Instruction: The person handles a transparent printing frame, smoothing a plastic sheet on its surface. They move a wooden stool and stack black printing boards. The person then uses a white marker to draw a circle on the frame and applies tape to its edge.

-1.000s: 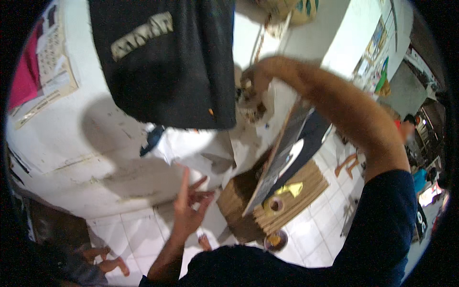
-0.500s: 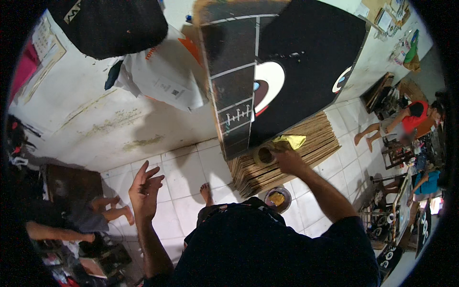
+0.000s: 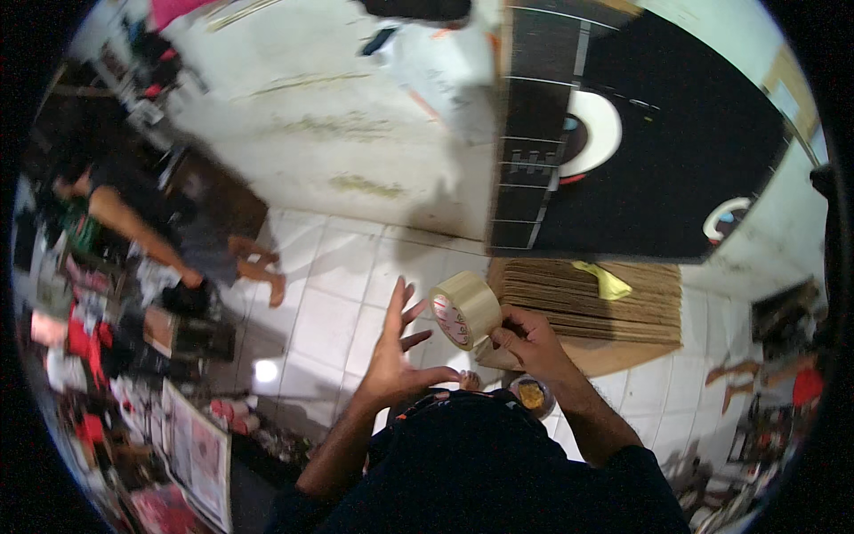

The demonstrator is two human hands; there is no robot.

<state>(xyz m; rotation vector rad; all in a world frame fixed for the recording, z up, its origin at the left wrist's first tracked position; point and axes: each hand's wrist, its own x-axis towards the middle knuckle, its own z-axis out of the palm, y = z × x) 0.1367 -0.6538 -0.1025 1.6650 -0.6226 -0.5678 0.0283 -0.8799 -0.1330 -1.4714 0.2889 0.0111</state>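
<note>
My right hand holds a wide roll of yellowish packing tape in front of my body. Its thumb and fingers pinch the lower right edge of the roll, whose printed inner core faces left. To the left of the tape, my left hand is open, fingers spread and thumb stretched out, apart from the roll. Beyond my right hand lies a stack of brown cardboard sheets. A yellow cloth rests on that stack.
A large black board with painted eyes and a chalk-lined grid leans against the wall behind the cardboard. A round bowl stands on the tiled floor by my feet. One person is at the left, another at the far right.
My right hand has brought the tape roll from over the cardboard stack to in front of my body. My left hand has come closer to it. The view has turned left.
</note>
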